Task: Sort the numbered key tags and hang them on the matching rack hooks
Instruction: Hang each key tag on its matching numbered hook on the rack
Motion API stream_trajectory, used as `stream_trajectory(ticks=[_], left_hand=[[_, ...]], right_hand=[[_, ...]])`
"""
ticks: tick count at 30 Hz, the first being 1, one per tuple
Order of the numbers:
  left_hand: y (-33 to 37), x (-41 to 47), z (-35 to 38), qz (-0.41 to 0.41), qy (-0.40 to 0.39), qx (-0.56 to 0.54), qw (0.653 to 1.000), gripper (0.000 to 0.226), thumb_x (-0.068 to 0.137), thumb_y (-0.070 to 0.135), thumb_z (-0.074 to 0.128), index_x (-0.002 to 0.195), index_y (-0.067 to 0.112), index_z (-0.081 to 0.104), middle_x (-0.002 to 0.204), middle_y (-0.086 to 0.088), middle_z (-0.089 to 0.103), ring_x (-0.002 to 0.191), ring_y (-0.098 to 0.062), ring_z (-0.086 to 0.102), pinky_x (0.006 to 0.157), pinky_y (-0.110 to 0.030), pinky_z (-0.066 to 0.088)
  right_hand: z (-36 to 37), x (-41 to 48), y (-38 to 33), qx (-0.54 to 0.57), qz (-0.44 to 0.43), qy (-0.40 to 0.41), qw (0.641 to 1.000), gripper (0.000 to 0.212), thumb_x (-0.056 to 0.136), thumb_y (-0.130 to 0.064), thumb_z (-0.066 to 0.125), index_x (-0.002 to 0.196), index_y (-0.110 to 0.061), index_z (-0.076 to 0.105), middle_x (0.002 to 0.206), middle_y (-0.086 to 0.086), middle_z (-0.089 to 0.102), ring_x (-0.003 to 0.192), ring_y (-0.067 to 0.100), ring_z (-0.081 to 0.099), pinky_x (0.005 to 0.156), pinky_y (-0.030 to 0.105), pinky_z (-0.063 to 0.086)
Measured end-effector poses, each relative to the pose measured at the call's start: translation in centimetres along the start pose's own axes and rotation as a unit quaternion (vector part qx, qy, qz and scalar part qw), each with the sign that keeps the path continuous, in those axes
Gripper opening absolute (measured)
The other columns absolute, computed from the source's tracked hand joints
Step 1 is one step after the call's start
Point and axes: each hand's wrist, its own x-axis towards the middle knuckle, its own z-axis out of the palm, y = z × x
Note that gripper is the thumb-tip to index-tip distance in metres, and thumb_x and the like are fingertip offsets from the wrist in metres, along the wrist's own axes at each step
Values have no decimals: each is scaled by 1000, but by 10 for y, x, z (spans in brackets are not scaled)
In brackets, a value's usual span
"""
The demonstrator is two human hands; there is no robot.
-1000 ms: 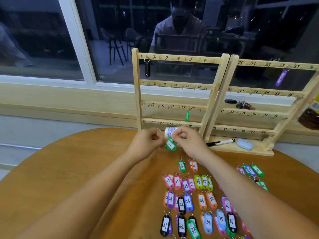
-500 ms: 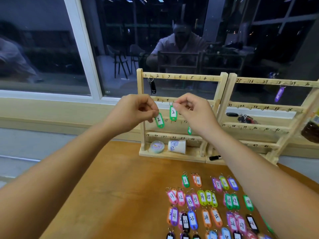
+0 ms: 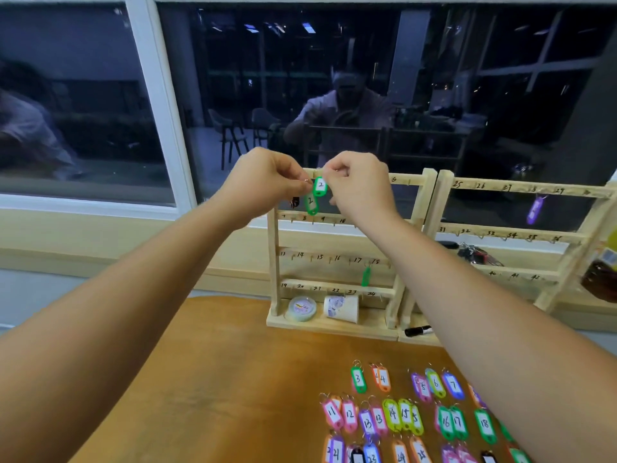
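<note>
Now your left hand [image 3: 267,182] is pinching the lower tag [image 3: 311,202], your right hand [image 3: 357,185] the upper tag [image 3: 320,186]. You are holding both 2s at the rack [image 3: 412,179] top, likely for hook 2.

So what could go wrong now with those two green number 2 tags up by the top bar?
1. The left hand pinches the lower green tag and the right hand the upper green tag, each with a small fingertip grip. Either tag could slip and drop among the sorted tags on the table.
2. The hands hide the hook, so a ring might miss it or snag the black tag nearby.
</note>
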Motion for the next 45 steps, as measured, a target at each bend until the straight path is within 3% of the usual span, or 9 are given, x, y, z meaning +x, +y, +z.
stream_trajectory(ticks=[4,8,17,23,29,38,42,45], left_hand=[[2,16,-8,-5,-10,9,1000,5,91,30,83,86,30,82,86,12,80,89,-5,75,83,-27,62],[8,26,-12,-4,-7,30,1000,6,93,33,81,88,29,83,82,14,79,83,0,73,67,-12,54],[14,42,0,-8,14,99,995,13,91,39,82,88,26,83,83,8,77,84,-7,72,73,-22,57],[11,42,1,-27,-15,111,993,18,93,43,79,94,25,83,91,0,78,82,-13,66,78,-34,60],[9,38,-2,-14,-24,88,996,15,97,40,75,98,27,83,89,7,77,88,-9,69,81,-28,57],[18,42,-8,-16,-22,88,996,17,102,36,70,99,25,82,85,8,76,77,-3,65,66,-19,45],[15,41,-2,-11,-28,129,991,16,98,41,74,94,28,83,84,2,77,69,-9,60,63,-25,50],[12,40,4,-13,-12,125,992,16,96,41,76,96,27,83,88,2,77,82,-16,69,73,-32,60]], right_hand=[[5,3,-3,-41,-12,2,999,20,97,-21,64,83,-28,77,77,-6,72,70,22,72,62,46,64],[9,6,-10,-86,-5,-4,996,21,99,-23,64,85,-29,77,80,-5,72,67,23,72,64,43,64],[10,3,-15,-180,3,-17,984,15,99,-17,64,94,-25,75,77,1,71,73,24,71,69,37,62],[-7,-29,5,-73,-36,-3,997,12,102,-21,57,98,-29,65,65,-4,67,64,16,68,65,41,60],[-29,-76,35,-6,-6,-27,1000,11,105,-22,60,105,-31,67,62,-3,67,66,12,71,79,40,61],[-34,-104,64,11,-3,-52,999,13,104,-24,59,102,-35,66,62,2,69,56,22,64,62,45,58],[-31,-107,69,13,2,-65,998,14,104,-23,59,101,-36,65,62,1,68,54,21,63,62,45,58],[-30,-111,75,3,6,-72,997,12,103,-23,61,102,-33,67,61,0,68,55,17,63,66,41,59]])
